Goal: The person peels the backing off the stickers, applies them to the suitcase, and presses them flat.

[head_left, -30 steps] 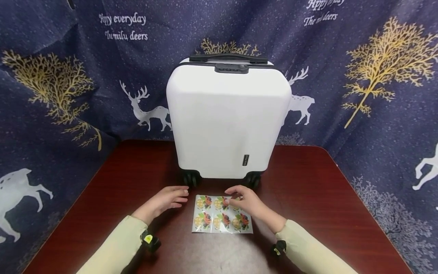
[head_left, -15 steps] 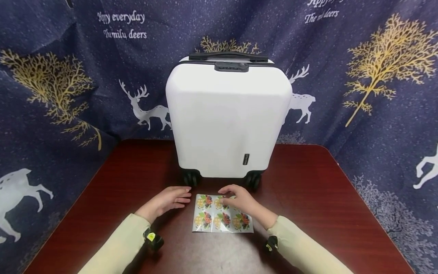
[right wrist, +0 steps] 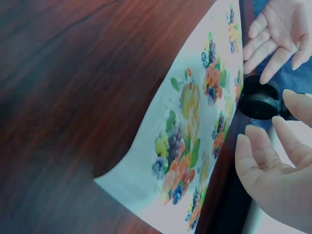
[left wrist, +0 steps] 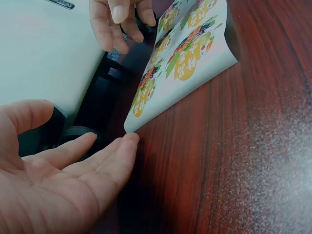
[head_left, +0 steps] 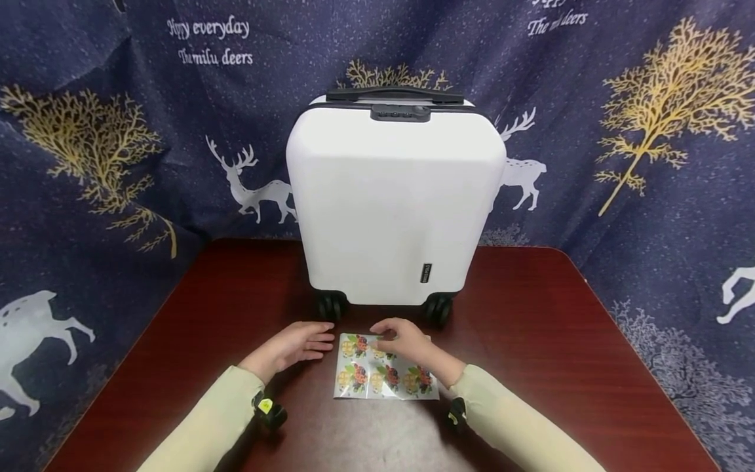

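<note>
A glossy white sheet of fruit-print stickers (head_left: 386, 380) lies on the table, its edges slightly curled in the wrist views. Just left of it is my left hand (head_left: 295, 347), palm inward with fingers stretched toward the sheet. In the left wrist view, the fingertips of that hand (left wrist: 73, 175) are at the sheet's corner; whether they touch cannot be told. Over the sheet's far right part hovers my right hand (head_left: 409, 341), fingers loosely bent and thumb apart, hiding some prints. Nothing is between the fingers of this hand (right wrist: 278, 165) in the right wrist view.
A white suitcase (head_left: 395, 203) stands upright right behind the sheet, on black wheels (head_left: 438, 308), with a black handle (head_left: 395, 96) on top. The dark red table (head_left: 531, 341) extends to both sides. A blue deer-patterned cloth (head_left: 194, 131) hangs behind.
My right hand has moved left over the sheet. My left hand has shifted slightly right, closer to the sheet's left edge. The sheet and suitcase stay in place.
</note>
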